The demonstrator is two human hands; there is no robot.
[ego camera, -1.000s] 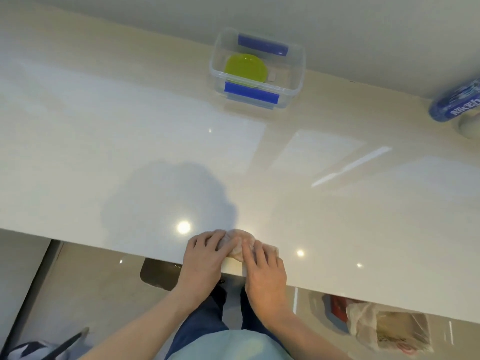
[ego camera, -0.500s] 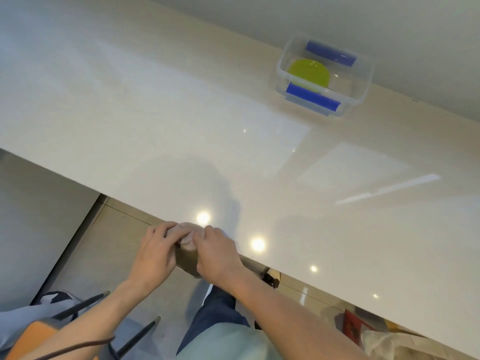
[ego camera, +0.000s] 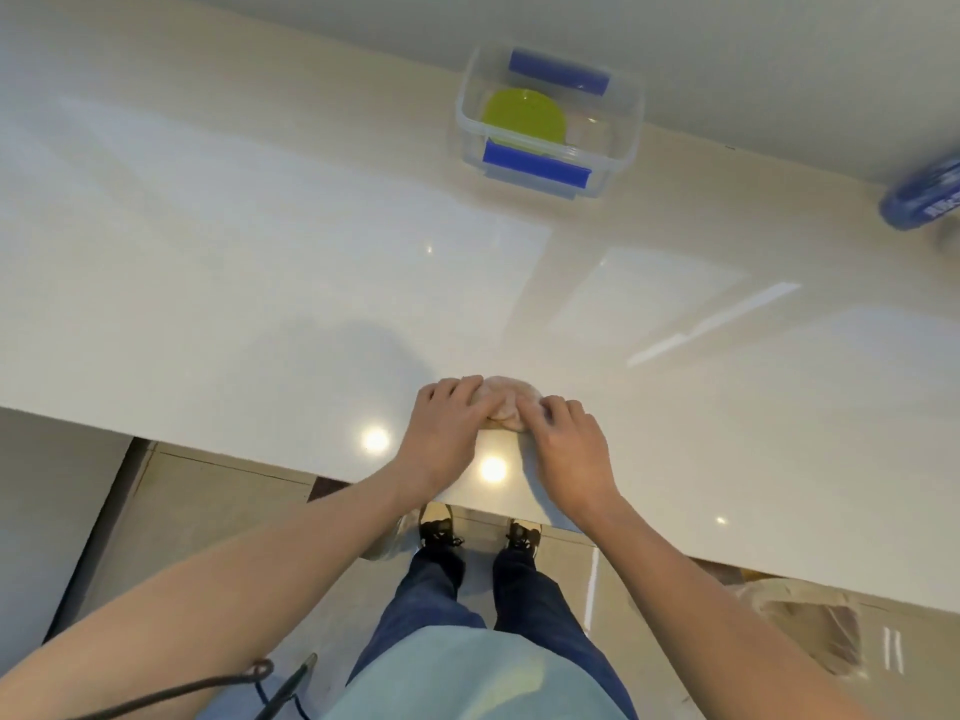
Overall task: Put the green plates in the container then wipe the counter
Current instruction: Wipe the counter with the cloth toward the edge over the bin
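Your left hand (ego camera: pixel 441 428) and right hand (ego camera: pixel 569 444) are side by side near the front edge of the glossy cream surface (ego camera: pixel 234 283), both pressing down on a small crumpled pinkish cloth (ego camera: pixel 506 400). Your fingers curl over it from either side, so each hand is closed on the cloth, and only its middle shows between them. The green plates (ego camera: pixel 522 116) lie inside the clear container (ego camera: pixel 631 122), which sits well apart from your hands at the back of the surface, against the wall; its blue clips (ego camera: pixel 535 168) hang on the near and far sides. I cannot tell how many plates are stacked there. A blurred blue object (ego camera: pixel 922 200) pokes in at the right edge. Your shoes (ego camera: pixel 439 527) stand on the tiled floor (ego camera: pixel 208 511) below the surface's edge
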